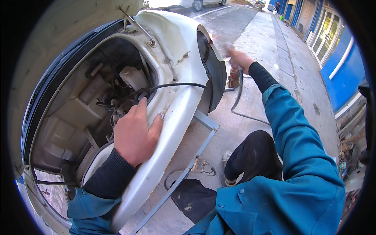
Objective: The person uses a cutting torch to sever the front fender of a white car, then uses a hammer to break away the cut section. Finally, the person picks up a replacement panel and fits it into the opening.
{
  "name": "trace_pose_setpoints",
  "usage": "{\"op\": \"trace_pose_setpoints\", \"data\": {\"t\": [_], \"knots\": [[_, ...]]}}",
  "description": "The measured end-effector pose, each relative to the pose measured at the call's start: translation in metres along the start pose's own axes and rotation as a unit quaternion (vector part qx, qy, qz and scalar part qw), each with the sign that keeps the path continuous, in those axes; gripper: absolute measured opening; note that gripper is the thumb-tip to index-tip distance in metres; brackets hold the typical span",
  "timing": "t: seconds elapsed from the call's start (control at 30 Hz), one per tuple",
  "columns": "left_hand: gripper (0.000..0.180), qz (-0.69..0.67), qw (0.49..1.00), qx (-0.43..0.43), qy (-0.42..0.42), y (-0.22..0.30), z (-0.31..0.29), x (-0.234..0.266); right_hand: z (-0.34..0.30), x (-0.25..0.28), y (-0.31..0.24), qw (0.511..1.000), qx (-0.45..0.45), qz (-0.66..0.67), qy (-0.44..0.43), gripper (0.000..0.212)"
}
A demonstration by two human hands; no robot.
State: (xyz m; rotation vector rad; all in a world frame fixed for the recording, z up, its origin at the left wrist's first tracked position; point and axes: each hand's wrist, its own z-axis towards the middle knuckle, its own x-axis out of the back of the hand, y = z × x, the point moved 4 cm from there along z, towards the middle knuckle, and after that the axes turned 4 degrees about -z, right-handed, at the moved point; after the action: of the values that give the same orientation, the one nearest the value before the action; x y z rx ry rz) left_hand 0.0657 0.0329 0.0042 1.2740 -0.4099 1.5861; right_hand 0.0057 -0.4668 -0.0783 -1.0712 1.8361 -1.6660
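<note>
My left hand (138, 135) lies on the white car body (178, 103), at the rim of the open engine bay. Its fingers reach over the inner edge and the thumb is spread apart on the painted panel. Out past the fender, my right hand (239, 60) is raised beside the black wheel-arch liner (213, 72), smeared by motion. It grips a tool whose shape is blurred; a grey hose (236, 103) runs down from the hand to the ground. A black cable (178, 84) lies across the fender between my hands.
Above the bay a prop rod (137, 26) stands under the raised hood (74, 23). A metal frame (184, 174) stands between the car and my legs. On the concrete beyond the wheel arch is a reddish object (234, 79). A blue wall (344, 72) rises at right.
</note>
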Motion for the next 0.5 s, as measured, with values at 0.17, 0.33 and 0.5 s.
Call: {"op": "trace_pose_setpoints", "data": {"t": [0.17, 0.33, 0.5], "knots": [[0.064, -0.012, 1.0, 0.015, -0.004, -0.001, 0.0, 0.0, 0.003, 0.001, -0.004, 0.995, 0.025, 0.063, 0.069, 0.051], [0.064, -0.025, 0.998, 0.043, -0.029, -0.002, 0.0, 0.0, 0.002, -0.007, 0.001, 1.0, -0.001, 0.003, 0.029, 0.053], [0.064, -0.027, 0.999, 0.031, -0.013, 0.0, 0.001, 0.001, 0.002, -0.009, 0.006, 0.998, 0.01, -0.06, 0.024, 0.054]]}}
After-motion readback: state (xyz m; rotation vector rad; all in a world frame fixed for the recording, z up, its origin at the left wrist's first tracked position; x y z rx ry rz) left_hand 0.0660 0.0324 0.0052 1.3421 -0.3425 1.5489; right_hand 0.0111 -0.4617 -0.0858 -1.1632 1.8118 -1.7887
